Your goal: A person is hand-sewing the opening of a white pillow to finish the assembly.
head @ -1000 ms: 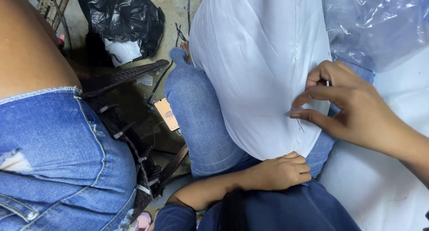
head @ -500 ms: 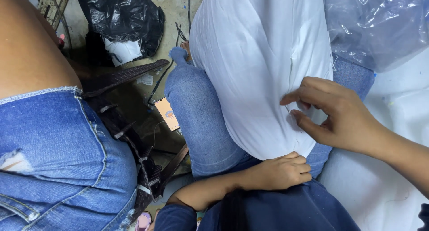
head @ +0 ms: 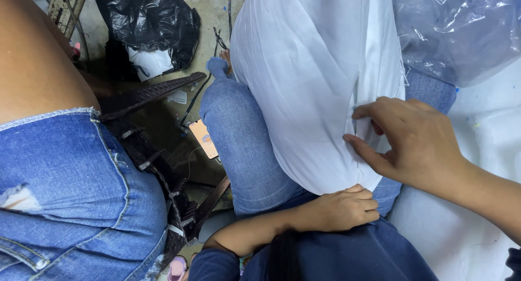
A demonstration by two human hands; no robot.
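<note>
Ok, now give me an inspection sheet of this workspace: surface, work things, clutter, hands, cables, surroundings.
Surface: stained concrete floor; the work lies on a lap in blue jeans.
Job's things: white fabric piece draped over the lap, seam at its right side.
Clutter: black plastic bag, phone on the floor, dark slatted frame.
Grippers: right hand has fingertips on the seam; left hand is curled at the fabric's lower edge; grip unclear.
Cables: thin black cable on the floor.
Surroundings: another person in jeans at left; clear plastic bag upper right.
</note>
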